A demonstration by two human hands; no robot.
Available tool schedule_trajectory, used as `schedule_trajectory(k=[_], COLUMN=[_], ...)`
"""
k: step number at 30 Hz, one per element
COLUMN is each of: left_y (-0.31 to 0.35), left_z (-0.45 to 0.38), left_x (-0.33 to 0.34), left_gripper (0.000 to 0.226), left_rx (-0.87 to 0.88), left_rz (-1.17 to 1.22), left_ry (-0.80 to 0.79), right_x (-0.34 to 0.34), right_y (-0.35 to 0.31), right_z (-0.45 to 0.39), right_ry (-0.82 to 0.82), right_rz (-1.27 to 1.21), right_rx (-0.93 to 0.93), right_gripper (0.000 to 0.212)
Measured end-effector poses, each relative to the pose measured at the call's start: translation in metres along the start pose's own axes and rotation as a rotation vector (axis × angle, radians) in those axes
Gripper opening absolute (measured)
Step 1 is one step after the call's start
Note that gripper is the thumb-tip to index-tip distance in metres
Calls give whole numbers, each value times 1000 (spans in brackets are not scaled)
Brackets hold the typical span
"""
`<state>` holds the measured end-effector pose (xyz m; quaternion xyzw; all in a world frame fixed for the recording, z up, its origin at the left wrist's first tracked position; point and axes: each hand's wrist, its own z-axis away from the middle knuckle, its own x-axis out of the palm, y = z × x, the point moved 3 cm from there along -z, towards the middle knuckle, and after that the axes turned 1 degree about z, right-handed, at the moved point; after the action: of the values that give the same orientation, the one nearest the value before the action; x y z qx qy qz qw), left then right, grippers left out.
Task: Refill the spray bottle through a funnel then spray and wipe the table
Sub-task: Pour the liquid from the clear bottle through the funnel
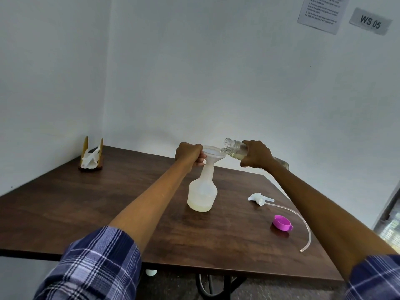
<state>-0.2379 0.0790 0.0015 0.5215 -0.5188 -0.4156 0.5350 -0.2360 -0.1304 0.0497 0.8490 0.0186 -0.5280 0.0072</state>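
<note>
— spray bottle (202,192): upright on the dark wooden tabletop (91,204), near the middle, some pale liquid at the bottom.
— funnel (213,154)?
— seated in the bottle's neck, steadied by the left hand (189,155), fingers curled round the rim and neck.
— right hand (256,154)?
— wrapped round a clear jar (236,149), tipped almost flat, open mouth just over the funnel's rim, yellowish liquid pooled along the lower side.
— elsewhere on the tabletop?
— to the right, white spray head (260,198) lying on its side with a long clear tube (303,221) curving toward the near edge; purple lid (282,223) just beside the tube. far left corner, napkin holder (92,154) with white napkins.
</note>
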Motion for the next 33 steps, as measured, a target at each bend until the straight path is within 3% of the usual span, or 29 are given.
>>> schedule_trajectory(k=[33], left_y=[2], left_z=[2], left_x=[-1], left_gripper=[19], left_rx=[0], left_rz=[-1], left_ry=[7], right_x=[-4], right_y=[-2], right_z=[1], right_ry=[4], right_rz=[17], right_rx=[-10], right_gripper=[33])
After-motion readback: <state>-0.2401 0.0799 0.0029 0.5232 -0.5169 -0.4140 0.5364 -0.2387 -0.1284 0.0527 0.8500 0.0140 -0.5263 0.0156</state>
